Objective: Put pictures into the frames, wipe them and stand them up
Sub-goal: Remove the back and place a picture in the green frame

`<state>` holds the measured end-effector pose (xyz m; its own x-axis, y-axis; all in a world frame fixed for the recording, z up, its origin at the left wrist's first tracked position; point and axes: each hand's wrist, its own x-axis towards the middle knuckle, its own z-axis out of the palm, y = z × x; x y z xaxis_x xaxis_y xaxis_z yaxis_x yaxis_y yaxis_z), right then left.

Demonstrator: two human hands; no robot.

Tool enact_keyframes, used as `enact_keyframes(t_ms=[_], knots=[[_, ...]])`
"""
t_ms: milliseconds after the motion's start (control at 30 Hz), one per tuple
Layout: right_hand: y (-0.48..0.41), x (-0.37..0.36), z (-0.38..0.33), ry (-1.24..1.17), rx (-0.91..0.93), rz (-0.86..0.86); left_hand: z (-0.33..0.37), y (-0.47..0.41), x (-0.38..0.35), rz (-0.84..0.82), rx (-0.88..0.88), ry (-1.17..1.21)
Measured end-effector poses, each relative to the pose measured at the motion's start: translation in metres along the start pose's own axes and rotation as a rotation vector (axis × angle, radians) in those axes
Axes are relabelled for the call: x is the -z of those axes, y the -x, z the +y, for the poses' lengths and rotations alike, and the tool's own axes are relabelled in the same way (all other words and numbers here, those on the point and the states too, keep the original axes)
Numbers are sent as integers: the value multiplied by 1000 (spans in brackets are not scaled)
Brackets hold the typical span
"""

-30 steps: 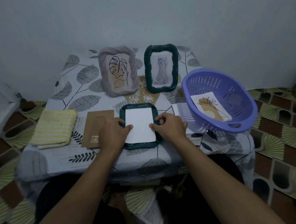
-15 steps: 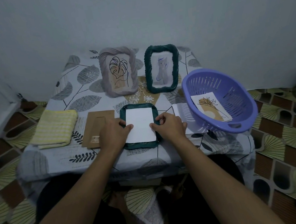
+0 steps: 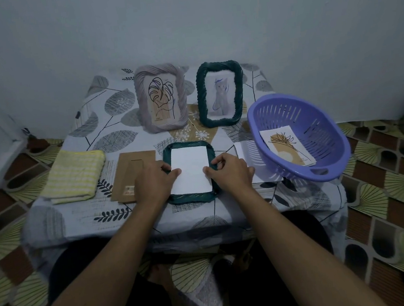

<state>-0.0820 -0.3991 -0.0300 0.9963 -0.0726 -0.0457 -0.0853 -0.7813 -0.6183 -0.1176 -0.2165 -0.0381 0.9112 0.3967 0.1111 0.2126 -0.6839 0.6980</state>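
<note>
A dark green frame [image 3: 193, 199] lies face down at the table's front middle. A white picture sheet [image 3: 190, 169] lies in its opening, blank side up. My left hand [image 3: 153, 183] grips the frame's left rim, thumb tip on the sheet's left edge. My right hand [image 3: 231, 173] grips the right rim in the same way, thumb on the sheet's right edge. A brown backing board [image 3: 132, 167] lies flat just left of the frame, partly under my left hand. Further left sits a folded yellow cloth [image 3: 75, 176].
Two filled frames stand at the back: a lilac frame [image 3: 142, 101] with a leaf drawing and a green frame [image 3: 201, 95] with a cat drawing. A purple basket [image 3: 322, 172] at the right holds a picture [image 3: 286, 147] and overhangs the table's [image 3: 78, 220] edge. A white sheet [image 3: 244, 153] lies beside it.
</note>
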Motion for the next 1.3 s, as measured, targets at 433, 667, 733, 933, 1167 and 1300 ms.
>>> enact_keyframes(t_ms=[433, 667, 733, 933, 1167, 1300], knots=[[38, -21, -64, 153, 471, -92, -24, -11, 59, 131, 166, -41], [48, -47, -87, 310, 454, -258, -65, -11, 75, -23, 208, -164], [49, -52, -89, 328, 452, -289, -68, -8, 74, -32, 198, -151], [54, -58, -91, 361, 475, -313, -70, -10, 76, -48, 261, -40], [54, -54, -94, 421, 486, -343, -53, -14, 80, 79, 397, 516], [55, -48, -97, 332, 478, -300, -44, -12, 83, 187, 340, 693]])
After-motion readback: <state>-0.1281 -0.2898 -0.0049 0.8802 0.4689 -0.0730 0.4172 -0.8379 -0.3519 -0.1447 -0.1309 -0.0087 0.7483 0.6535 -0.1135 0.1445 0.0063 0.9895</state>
